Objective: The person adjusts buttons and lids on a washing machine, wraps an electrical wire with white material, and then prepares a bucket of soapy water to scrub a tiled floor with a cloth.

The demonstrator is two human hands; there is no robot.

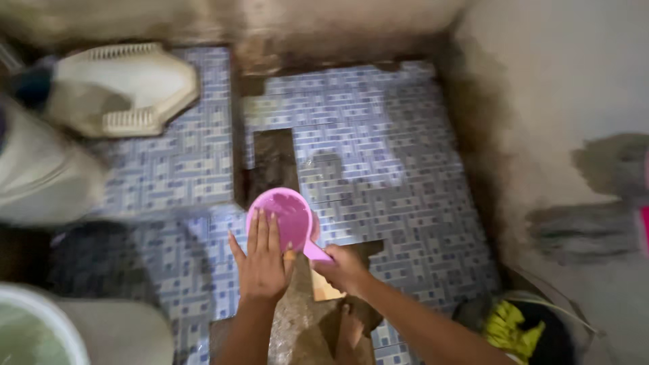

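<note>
My left hand lies flat, fingers together and stretched out, their tips over the near rim of a round pink plastic scoop; the palm grips nothing. My right hand is closed round the scoop's short pink handle, thumb and fingers clamped on it just to the right of my left hand; the bowl of the scoop sits beyond both hands, tilted so that its open inside faces up toward me; whether it holds water I cannot tell.

Directly below my wrists stands a rough brown-grey block, mottled and wet-looking, with a pale tan patch beside my right wrist. Just beyond the scoop a dark rectangular gap breaks the floor of small blue-and-white mosaic tiles; a dark raised strip runs away from my fingers along its left side. Farther off, up and to the left, lies a white ceramic squat pan with ribbed footrests. Near my left elbow is the rim of a white bucket with greenish contents; well to the right of my right forearm sits a yellow bundle in a dark container, against a stained grey cement wall.
</note>
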